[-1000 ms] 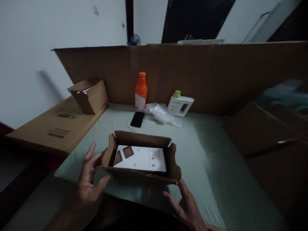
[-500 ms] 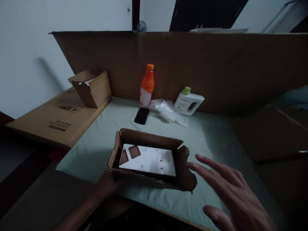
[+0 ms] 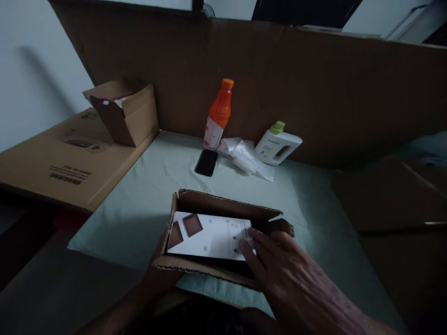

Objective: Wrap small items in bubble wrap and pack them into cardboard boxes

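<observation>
An open cardboard box (image 3: 209,271) with ragged cut edges stands near the front of the cloth. Inside it lies a white box (image 3: 216,231) printed with brown squares at its left end. My left hand (image 3: 162,272) grips the cardboard box at its near left corner, most of its fingers hidden behind the cardboard. Over the right end reaches my right hand (image 3: 279,270), its thumb and fingertips closed on the right end of the white box. Some of its fingers are out of sight inside the cardboard box.
Behind stand an orange bottle (image 3: 219,114) and a white jug with a green cap (image 3: 278,145). Between them lies bubble wrap (image 3: 246,158), with a black phone (image 3: 206,163) in front. A smaller carton (image 3: 134,118) sits on a flat carton (image 3: 70,160) at left.
My right hand has moved left from beside the cardboard box onto the white box. My left hand stays at the cardboard box's left end. The view has tilted down.
</observation>
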Demonstrator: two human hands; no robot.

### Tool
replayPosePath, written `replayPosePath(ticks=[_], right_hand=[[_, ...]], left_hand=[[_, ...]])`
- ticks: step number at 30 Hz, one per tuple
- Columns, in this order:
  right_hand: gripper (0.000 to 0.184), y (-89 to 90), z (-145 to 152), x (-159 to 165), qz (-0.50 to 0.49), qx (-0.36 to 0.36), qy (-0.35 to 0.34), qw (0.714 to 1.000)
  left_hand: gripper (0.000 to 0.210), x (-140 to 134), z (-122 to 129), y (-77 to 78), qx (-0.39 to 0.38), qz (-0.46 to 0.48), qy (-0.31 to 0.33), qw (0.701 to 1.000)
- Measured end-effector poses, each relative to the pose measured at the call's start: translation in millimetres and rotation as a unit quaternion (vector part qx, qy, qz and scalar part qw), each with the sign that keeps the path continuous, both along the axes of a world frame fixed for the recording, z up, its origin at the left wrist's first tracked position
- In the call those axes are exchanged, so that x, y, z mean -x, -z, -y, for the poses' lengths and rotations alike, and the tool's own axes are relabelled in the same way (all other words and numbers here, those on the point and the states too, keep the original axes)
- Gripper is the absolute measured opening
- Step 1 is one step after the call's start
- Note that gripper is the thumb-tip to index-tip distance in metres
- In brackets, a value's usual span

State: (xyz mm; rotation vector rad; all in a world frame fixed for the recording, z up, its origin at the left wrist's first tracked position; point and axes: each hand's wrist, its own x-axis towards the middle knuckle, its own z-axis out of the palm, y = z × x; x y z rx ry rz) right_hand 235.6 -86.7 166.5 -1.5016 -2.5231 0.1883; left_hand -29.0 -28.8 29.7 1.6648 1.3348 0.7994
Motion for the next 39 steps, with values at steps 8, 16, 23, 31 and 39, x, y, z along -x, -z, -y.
replayPosePath(ticks=[8,16,23,31,39], right_hand=[[0.074,-16.9,-5,-1,-0.097,0.051,-0.010,0.994],[0.042,-31.7,37,-44,-0.121,-0.140,0.073,0.980],[0.059,63.4,58,-53,-0.181,-0.047,0.186,0.965],[0.051,102.4,-9,-45,-0.303,-0.030,0.175,0.936],[0.033,106.8,-81,-114,-0.385,0.016,0.226,0.895]], left_hand=[[0.051,-1,-6,4.2,-0.007,-0.006,-0.006,1.000],[0.036,17,4,31.4,-0.043,-0.051,-0.029,0.997],[0.056,-3,4,9.8,-0.100,-0.007,-0.059,0.993],[0.057,-41,-34,-14.7,-0.123,0.055,-0.026,0.991],[0.063,-105,-118,25.6,-0.069,0.077,-0.061,0.993]])
